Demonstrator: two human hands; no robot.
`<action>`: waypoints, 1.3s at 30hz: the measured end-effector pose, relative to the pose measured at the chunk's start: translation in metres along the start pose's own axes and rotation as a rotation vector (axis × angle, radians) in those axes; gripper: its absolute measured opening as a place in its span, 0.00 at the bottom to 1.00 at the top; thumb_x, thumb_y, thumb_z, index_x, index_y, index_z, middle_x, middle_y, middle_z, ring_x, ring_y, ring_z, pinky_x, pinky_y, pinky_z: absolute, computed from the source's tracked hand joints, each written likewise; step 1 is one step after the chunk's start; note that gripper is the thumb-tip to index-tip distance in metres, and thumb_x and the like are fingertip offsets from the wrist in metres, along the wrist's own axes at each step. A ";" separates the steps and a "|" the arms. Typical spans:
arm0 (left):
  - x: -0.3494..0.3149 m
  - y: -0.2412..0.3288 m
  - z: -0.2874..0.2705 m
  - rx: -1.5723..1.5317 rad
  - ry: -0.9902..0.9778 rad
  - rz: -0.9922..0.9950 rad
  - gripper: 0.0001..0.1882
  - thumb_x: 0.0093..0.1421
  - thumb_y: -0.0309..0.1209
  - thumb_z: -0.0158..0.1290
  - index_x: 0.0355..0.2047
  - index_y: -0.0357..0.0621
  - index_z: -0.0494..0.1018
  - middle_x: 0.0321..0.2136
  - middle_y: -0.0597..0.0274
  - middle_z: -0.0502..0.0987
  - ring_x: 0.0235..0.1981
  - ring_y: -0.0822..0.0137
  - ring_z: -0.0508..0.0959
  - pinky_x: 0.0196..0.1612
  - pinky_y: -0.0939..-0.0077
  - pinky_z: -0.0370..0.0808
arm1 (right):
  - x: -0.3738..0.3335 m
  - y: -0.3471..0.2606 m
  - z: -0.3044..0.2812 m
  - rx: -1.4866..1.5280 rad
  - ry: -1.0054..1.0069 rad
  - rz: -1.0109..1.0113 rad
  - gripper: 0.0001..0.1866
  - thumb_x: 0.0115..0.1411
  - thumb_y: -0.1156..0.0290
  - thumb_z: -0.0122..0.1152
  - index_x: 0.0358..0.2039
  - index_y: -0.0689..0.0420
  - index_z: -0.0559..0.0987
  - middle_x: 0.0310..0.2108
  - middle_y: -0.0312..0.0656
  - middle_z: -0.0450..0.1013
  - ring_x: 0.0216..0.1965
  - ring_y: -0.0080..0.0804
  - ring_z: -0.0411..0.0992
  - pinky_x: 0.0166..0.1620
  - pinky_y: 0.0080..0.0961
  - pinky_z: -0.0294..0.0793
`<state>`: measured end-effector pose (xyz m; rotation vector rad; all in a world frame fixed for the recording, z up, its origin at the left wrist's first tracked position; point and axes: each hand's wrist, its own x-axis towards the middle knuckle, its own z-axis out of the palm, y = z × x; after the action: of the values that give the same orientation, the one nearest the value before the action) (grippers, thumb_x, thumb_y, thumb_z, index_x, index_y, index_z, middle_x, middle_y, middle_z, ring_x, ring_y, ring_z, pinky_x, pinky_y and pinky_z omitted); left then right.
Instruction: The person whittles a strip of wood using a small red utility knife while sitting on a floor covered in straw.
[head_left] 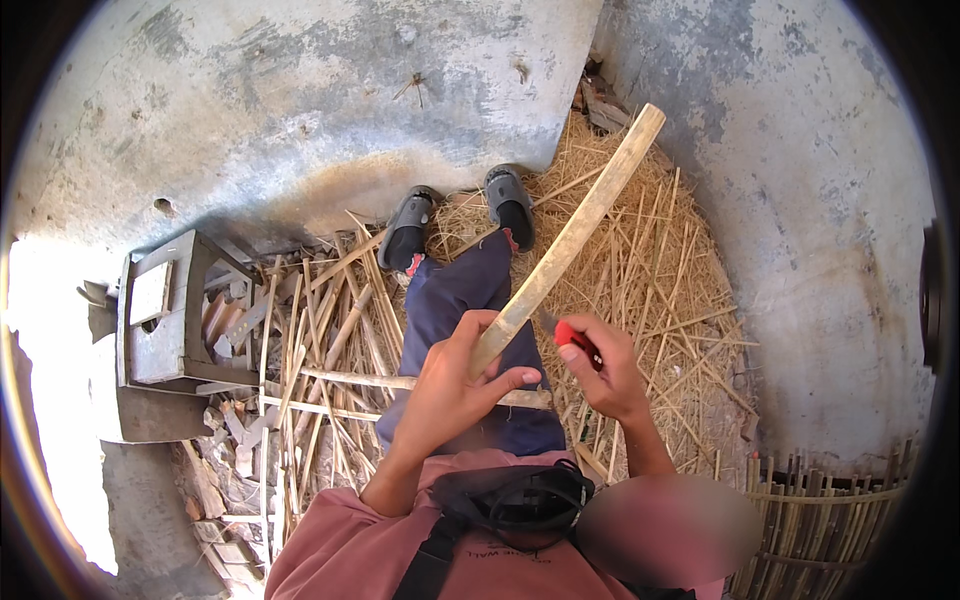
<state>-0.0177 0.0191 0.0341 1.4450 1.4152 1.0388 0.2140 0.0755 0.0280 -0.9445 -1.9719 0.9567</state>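
A long, flat bamboo strip [585, 222] slants up and away to the right from my left hand [455, 385]. The fingers of that hand wrap round its near end, with the thumb stretched out to the right. My right hand [607, 372] is closed on the red handle of a knife [567, 334]. Its short dark blade points toward the strip's edge, just right of my left hand; whether it touches the strip, I cannot tell. Another pale stick [527, 399] lies across my legs below my hands.
Bamboo sticks [345, 330] are heaped left of my legs, beside a wooden box [165, 325]. Thin shavings [625, 260] cover the floor to the right. Grey walls [330, 90] rise ahead and at right. A woven bamboo basket [820, 530] stands at the lower right.
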 end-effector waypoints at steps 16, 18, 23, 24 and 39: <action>-0.004 -0.003 0.014 -0.262 0.044 0.091 0.28 0.62 0.33 0.73 0.58 0.36 0.73 0.36 0.57 0.86 0.35 0.76 0.81 0.39 0.74 0.78 | 0.003 0.008 0.015 -0.277 -0.041 -0.299 0.19 0.63 0.63 0.73 0.51 0.57 0.84 0.29 0.42 0.77 0.25 0.41 0.78 0.28 0.34 0.75; -0.005 -0.004 0.014 -0.264 0.043 0.090 0.28 0.62 0.33 0.73 0.58 0.36 0.73 0.35 0.58 0.85 0.33 0.76 0.79 0.38 0.74 0.78 | 0.004 0.007 0.015 -0.310 -0.047 -0.303 0.19 0.63 0.62 0.74 0.52 0.57 0.84 0.29 0.41 0.77 0.25 0.40 0.78 0.27 0.34 0.75; -0.005 -0.009 0.007 -0.206 -0.010 0.049 0.28 0.62 0.25 0.72 0.59 0.36 0.73 0.41 0.64 0.84 0.41 0.80 0.78 0.45 0.81 0.76 | 0.005 0.006 0.016 -0.257 0.073 -0.288 0.19 0.63 0.62 0.74 0.51 0.59 0.84 0.32 0.42 0.80 0.26 0.38 0.80 0.29 0.32 0.77; -0.006 -0.008 0.006 -0.208 -0.010 0.046 0.28 0.62 0.25 0.72 0.59 0.36 0.73 0.40 0.64 0.84 0.41 0.80 0.78 0.44 0.81 0.76 | 0.005 0.007 0.017 -0.234 0.114 -0.289 0.19 0.64 0.62 0.73 0.51 0.59 0.84 0.33 0.42 0.81 0.27 0.37 0.81 0.29 0.32 0.78; -0.004 0.005 0.006 -0.244 -0.060 -0.005 0.29 0.59 0.29 0.75 0.58 0.39 0.74 0.32 0.75 0.77 0.30 0.84 0.69 0.34 0.84 0.68 | 0.004 0.006 0.010 -0.212 -0.015 -0.269 0.19 0.65 0.63 0.72 0.51 0.61 0.83 0.37 0.46 0.83 0.31 0.41 0.84 0.34 0.33 0.82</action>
<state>-0.0107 0.0151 0.0371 1.2832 1.2035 1.1139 0.2060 0.0786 0.0193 -0.7597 -2.1771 0.6155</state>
